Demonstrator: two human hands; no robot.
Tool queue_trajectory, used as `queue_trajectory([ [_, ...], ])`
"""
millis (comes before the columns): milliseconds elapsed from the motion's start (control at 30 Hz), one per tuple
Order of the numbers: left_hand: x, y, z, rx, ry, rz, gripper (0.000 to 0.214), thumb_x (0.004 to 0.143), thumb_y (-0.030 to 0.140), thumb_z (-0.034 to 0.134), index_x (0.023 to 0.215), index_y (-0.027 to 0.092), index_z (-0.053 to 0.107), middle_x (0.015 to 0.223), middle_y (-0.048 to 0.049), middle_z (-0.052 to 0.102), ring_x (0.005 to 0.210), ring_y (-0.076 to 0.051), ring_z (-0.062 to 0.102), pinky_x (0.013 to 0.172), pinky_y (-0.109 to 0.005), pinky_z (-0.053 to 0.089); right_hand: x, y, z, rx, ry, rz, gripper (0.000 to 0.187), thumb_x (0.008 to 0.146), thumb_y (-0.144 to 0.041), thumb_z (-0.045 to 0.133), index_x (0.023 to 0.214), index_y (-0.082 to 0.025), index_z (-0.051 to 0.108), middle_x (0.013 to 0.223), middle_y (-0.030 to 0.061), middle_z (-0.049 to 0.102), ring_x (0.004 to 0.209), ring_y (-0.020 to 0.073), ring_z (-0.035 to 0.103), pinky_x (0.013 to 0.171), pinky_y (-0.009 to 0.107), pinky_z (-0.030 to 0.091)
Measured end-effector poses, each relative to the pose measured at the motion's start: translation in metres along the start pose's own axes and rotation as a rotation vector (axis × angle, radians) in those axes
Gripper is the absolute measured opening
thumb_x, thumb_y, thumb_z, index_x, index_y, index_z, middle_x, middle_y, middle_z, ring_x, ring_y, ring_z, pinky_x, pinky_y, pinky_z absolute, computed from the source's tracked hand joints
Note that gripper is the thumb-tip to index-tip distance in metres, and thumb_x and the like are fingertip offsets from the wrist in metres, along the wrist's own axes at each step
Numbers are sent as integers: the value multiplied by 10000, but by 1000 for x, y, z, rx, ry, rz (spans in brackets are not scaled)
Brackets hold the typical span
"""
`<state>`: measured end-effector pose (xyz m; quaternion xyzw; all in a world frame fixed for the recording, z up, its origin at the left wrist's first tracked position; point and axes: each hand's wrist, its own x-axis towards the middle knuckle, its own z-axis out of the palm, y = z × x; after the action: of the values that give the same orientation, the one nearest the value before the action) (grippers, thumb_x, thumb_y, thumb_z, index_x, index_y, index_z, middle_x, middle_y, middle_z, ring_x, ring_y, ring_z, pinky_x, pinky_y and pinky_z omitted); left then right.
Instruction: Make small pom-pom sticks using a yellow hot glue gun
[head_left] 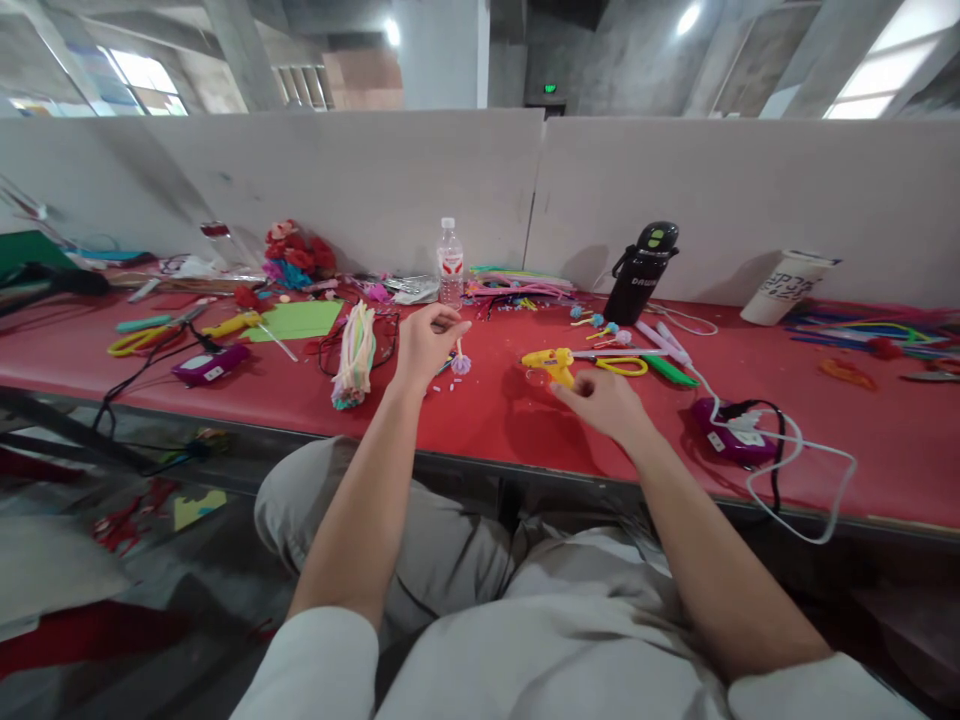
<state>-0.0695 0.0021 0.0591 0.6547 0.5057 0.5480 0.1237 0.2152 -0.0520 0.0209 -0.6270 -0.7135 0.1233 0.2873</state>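
My left hand (429, 345) is raised over the table, its thumb and fingertips pinched together. Just below the fingertips is a small purple pipe-cleaner flower (461, 364) with a pale stem; I cannot tell if the fingers hold that stem. Small pale bits lie beneath it. My right hand (602, 402) is closed at the lower end of a yellow glue gun's (551, 362) handle, with the nozzle pointing left. A clear glue stick (589, 353) sticks out of the gun's back. Behind it lie yellow-handled scissors (626, 366) and a green tool (667, 371).
Pipe-cleaner bundle (352, 358) stands left of my left hand; water bottle (450, 265) behind it. Black flask (640, 275), white cup (784, 288) and purple power strip (731, 432) with looping white cable are at right. Another glue gun (232, 324) and purple strip (211, 364) lie left.
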Motion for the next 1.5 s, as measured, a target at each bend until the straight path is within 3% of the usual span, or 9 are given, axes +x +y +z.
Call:
queue_trajectory([
  [100, -1, 2, 0, 28, -4, -3, 176, 742, 339, 722, 821, 189, 674, 769, -27, 699, 730, -162, 661, 700, -273, 534, 17, 20, -4, -133, 7, 86, 509, 684, -698, 646, 798, -204, 599, 834, 91, 678, 746, 236, 616, 603, 306, 392],
  [233, -1, 3, 0, 32, -20, -8, 208, 735, 372, 733, 818, 192, 670, 775, -29, 701, 722, -164, 662, 700, -280, 532, 50, 22, 19, -42, -120, 40, 436, 648, -568, 744, 799, -175, 631, 852, 119, 691, 781, 257, 640, 666, 335, 454],
  [333, -1, 2, 0, 35, -20, 3, 208, 738, 376, 735, 815, 195, 668, 770, -27, 701, 719, -165, 663, 698, -281, 531, 60, 7, 36, 371, -201, -29, 317, 665, -393, 763, 873, -176, 664, 861, 80, 705, 788, 231, 647, 711, 341, 494],
  [433, -1, 0, -1, 44, -9, 10, 188, 743, 357, 735, 807, 194, 667, 755, -24, 697, 709, -162, 661, 690, -276, 526, 54, -13, 42, 844, -354, -37, 346, 673, -355, 772, 950, -176, 668, 870, 65, 714, 786, 210, 660, 740, 348, 525],
  [533, -1, -3, -1, 56, 4, 22, 156, 750, 325, 727, 808, 193, 669, 750, -23, 694, 710, -158, 658, 690, -272, 521, 41, -30, 40, 1000, -396, -34, 311, 679, -378, 787, 879, -171, 668, 797, 52, 701, 737, 190, 656, 748, 345, 534],
  [667, 0, -6, 0, 61, 9, 0, 155, 752, 326, 722, 824, 197, 675, 762, -23, 692, 715, -157, 656, 698, -275, 525, 33, -40, 38, 955, -414, -72, 280, 710, -411, 766, 804, -167, 666, 711, 41, 677, 663, 169, 623, 707, 323, 519],
  [900, 0, -7, 1, 59, 9, -2, 156, 767, 336, 701, 827, 193, 682, 768, -29, 695, 725, -160, 659, 704, -276, 532, 35, -32, 46, 814, -424, -167, 320, 799, -484, 661, 723, -174, 647, 672, 33, 637, 647, 156, 584, 704, 305, 468],
  [1200, 1, -4, 2, 66, 6, 22, 163, 754, 328, 718, 809, 182, 673, 755, -24, 700, 702, -153, 659, 699, -268, 526, 33, -31, 47, 691, -424, -173, 412, 842, -550, 592, 708, -161, 606, 687, 34, 610, 659, 143, 553, 662, 283, 418],
  [1500, -1, -3, 3, 59, 3, 17, 161, 762, 325, 710, 825, 182, 672, 758, -26, 696, 703, -153, 659, 686, -265, 526, 33, -30, 50, 706, -427, -141, 431, 819, -584, 606, 710, -169, 568, 636, 7, 557, 583, 120, 496, 578, 265, 385],
])
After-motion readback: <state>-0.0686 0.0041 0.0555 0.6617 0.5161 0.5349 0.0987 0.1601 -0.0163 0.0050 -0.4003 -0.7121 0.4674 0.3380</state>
